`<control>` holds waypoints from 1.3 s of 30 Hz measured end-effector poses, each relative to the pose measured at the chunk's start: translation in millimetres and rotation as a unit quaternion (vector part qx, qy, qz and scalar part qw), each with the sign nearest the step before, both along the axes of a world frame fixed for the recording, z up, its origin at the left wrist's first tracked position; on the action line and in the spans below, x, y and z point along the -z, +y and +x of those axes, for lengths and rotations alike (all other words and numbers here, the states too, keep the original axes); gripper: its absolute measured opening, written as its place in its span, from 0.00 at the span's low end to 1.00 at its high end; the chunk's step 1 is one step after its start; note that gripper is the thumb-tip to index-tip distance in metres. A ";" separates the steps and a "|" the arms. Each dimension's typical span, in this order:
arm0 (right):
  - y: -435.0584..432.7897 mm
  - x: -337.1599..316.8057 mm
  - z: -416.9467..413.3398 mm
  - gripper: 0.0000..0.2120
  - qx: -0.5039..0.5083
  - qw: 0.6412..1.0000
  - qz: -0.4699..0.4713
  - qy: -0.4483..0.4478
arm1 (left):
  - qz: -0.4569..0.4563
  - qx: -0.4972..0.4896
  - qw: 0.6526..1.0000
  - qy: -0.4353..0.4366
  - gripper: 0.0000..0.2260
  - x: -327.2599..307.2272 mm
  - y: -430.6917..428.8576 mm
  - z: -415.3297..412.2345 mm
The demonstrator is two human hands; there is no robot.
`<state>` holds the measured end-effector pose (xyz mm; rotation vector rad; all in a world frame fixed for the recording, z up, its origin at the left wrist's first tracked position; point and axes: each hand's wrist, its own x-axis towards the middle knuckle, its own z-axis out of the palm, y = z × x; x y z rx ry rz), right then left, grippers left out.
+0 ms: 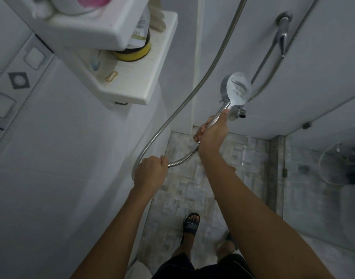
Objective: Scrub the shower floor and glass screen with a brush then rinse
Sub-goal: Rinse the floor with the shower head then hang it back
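My right hand (pixel 212 131) grips the handle of a chrome shower head (pixel 238 89), held up in front of the white back wall. A silver metal hose (pixel 194 93) runs from the handle down in a loop and up the wall. My left hand (pixel 151 173) grips that hose at the low bend of the loop. Below lies the grey mottled tile shower floor (pixel 192 190). The glass screen (pixel 323 178) stands at the right, with reflections in it. No brush is in view.
A white shelf (pixel 132 83) juts out at upper left with a yellow-based bottle (pixel 136 51) on it. A chrome tap lever (pixel 283 37) is fixed on the back wall. My feet in dark sandals (pixel 190 224) stand on the floor.
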<state>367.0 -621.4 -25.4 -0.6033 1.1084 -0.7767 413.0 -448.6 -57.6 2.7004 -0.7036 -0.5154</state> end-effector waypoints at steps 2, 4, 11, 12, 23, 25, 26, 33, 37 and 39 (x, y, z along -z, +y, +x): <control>-0.7 1.1 -3.2 0.27 0.012 1.000 -0.008 0.001 | 0.002 0.001 1.000 -0.001 0.22 -0.9 -2.9 1.0; -2.2 0.8 -5.4 0.27 0.017 1.000 -0.011 0.002 | 0.006 -0.001 1.000 0.001 0.22 -3.6 -6.4 1.5; -12.3 -0.1 -15.0 0.27 0.031 0.999 -0.020 0.007 | 0.007 0.020 1.000 -0.009 0.23 1.7 -17.4 -0.7; -15.2 -0.7 -16.6 0.28 0.039 0.999 -0.014 0.007 | 0.006 0.022 1.000 -0.012 0.23 2.7 -19.5 -1.5; -41.7 2.5 -33.2 0.28 0.091 0.995 -0.015 0.029 | 0.013 0.043 0.999 -0.007 0.23 -2.0 -52.4 -8.3; -46.3 0.5 -34.6 0.28 0.094 0.995 -0.018 0.022 | 0.008 0.049 0.999 0.001 0.22 -5.0 -59.0 -9.7; -49.3 -1.0 -34.9 0.28 0.096 0.995 -0.021 0.020 | 0.005 0.050 0.999 0.008 0.22 -6.9 -62.2 -9.9; -75.5 -11.8 -35.9 0.28 0.124 0.991 -0.041 0.002 | -0.034 0.053 0.998 0.024 0.23 -10.9 -89.7 -7.4; -86.4 -17.1 -37.2 0.27 0.142 0.989 -0.046 -0.011 | -0.034 0.058 0.997 0.025 0.24 -10.0 -101.9 -5.7; -90.2 -18.2 -39.3 0.27 0.144 0.988 -0.052 -0.010 | -0.033 0.066 0.997 0.028 0.23 -9.9 -106.3 -6.2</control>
